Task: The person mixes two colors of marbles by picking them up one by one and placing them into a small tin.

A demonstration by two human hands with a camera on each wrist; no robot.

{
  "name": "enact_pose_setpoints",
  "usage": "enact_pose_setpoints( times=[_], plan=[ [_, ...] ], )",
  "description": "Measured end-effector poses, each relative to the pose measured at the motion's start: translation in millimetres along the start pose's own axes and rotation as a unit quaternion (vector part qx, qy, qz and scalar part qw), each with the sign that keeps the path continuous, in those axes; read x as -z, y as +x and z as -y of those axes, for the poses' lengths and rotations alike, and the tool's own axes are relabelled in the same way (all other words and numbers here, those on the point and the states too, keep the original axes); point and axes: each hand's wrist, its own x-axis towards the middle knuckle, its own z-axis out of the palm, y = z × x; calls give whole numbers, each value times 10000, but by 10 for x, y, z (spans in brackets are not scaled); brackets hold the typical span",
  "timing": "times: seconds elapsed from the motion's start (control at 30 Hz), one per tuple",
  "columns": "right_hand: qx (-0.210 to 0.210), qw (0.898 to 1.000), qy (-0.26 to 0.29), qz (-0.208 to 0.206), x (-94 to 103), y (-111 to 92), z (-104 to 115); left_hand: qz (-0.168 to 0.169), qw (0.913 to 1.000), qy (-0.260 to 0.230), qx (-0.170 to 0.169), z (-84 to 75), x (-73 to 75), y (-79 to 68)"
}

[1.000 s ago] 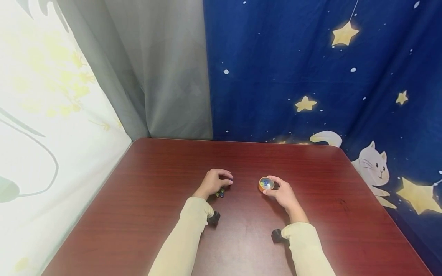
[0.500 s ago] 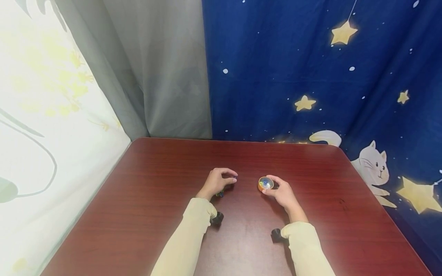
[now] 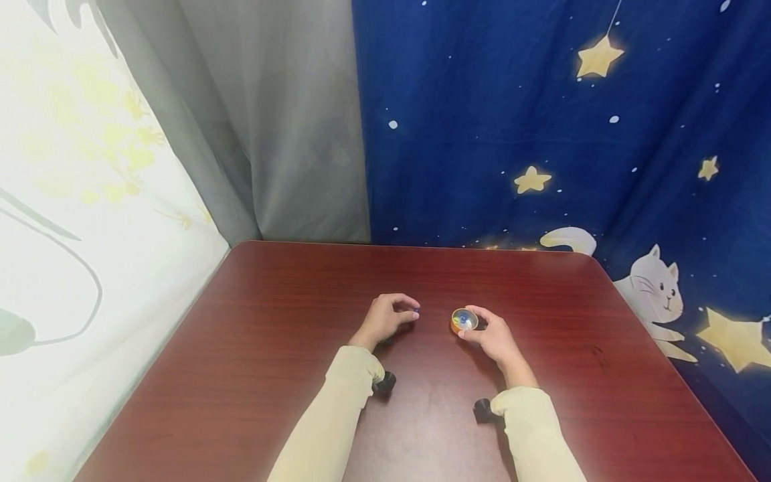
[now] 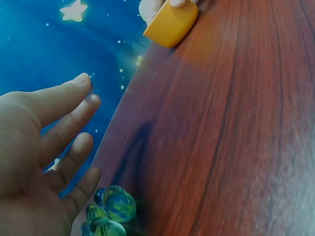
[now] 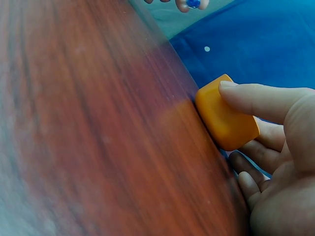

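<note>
A blue glass marble (image 5: 193, 3) is pinched between the thumb and a fingertip of my left hand (image 3: 385, 319), above the table and left of a small round orange container. That container (image 5: 216, 118), silvery inside, has blue and yellow-green marbles (image 3: 462, 319) at its bottom. My right hand (image 3: 495, 338) grips its side with thumb and fingers, and it sits tilted on or just over the table. Under the left hand lies a cluster of green, yellow and blue glass marbles (image 4: 115, 209), mostly hidden by that hand in the head view.
The dark red wooden table (image 3: 289, 288) extends around both hands. Behind it hang a grey curtain (image 3: 301, 134) and a blue star-patterned curtain (image 3: 458, 167). A black wrist camera (image 3: 384, 383) is on the left wrist and another (image 3: 483, 411) on the right.
My left hand, with the blue marble, has moved right from the loose marbles toward the orange container. The right hand and container have stayed nearly in place.
</note>
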Motion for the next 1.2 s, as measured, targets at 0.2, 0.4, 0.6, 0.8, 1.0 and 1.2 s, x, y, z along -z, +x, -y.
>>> enact_pose_setpoints(
  times=[0.2, 0.4, 0.6, 0.8, 1.0, 1.2],
  plan=[
    [5, 10000, -15, 21, 9, -4, -9, 49, 9999, -103, -44, -52, -48, 8],
    [16, 10000, -7, 43, 13, -3, -15, 45, 10000, 26, 0, -93, -91, 2],
    [14, 10000, -13, 14, 8, -8, -12, 32, 10000, -40, 39, -104, -116, -2],
    [2, 10000, 57, 9, -6, -5, -11, 23, 9999, -123, 3, -105, -154, -5],
    [-19, 10000, 77, 15, -14, 6, -18, 40, 9999, -164, -16, -123, -188, 11],
    [-24, 10000, 30, -10, -20, 11, -14, 87, 9998, -154, -32, -148, -229, 18]
  ],
)
